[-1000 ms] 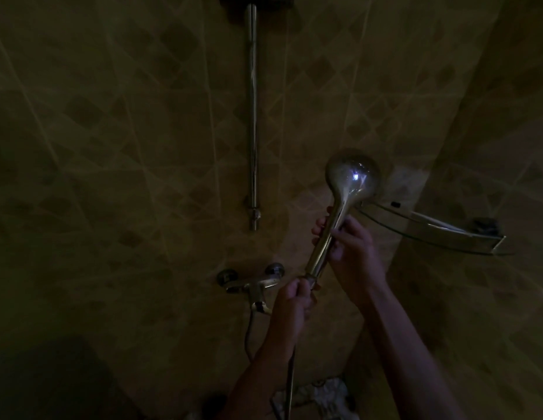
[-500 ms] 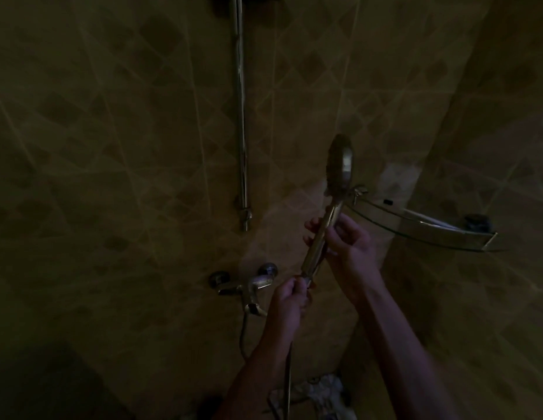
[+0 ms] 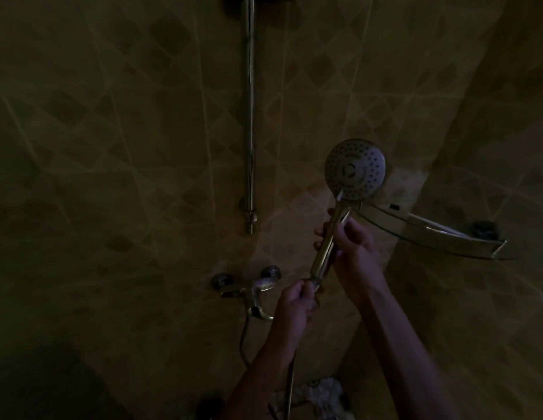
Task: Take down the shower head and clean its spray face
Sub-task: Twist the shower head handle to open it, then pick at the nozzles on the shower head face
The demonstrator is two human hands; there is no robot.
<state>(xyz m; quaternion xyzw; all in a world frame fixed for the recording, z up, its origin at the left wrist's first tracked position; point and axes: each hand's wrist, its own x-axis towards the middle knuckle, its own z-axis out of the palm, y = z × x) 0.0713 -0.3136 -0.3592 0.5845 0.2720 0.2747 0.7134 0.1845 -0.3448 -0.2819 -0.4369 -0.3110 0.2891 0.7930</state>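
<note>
The chrome shower head (image 3: 355, 168) is off the wall and held upright in front of the tiled wall, its round spray face with many nozzle holes turned toward me. My right hand (image 3: 352, 247) grips the middle of its handle. My left hand (image 3: 297, 301) grips the bottom end of the handle, where the hose (image 3: 290, 386) joins and hangs down. The room is very dark.
A vertical chrome slide rail (image 3: 249, 116) runs down the wall left of the head. The mixer tap (image 3: 252, 287) is mounted below it. A glass corner shelf (image 3: 430, 234) juts out just right of the head. A pale cloth (image 3: 318, 395) lies low down.
The shower head has been rotated about its handle: a second ago its shiny back faced me, then it was edge-on, now the spray face points at me. Both hands kept their places on the handle.
</note>
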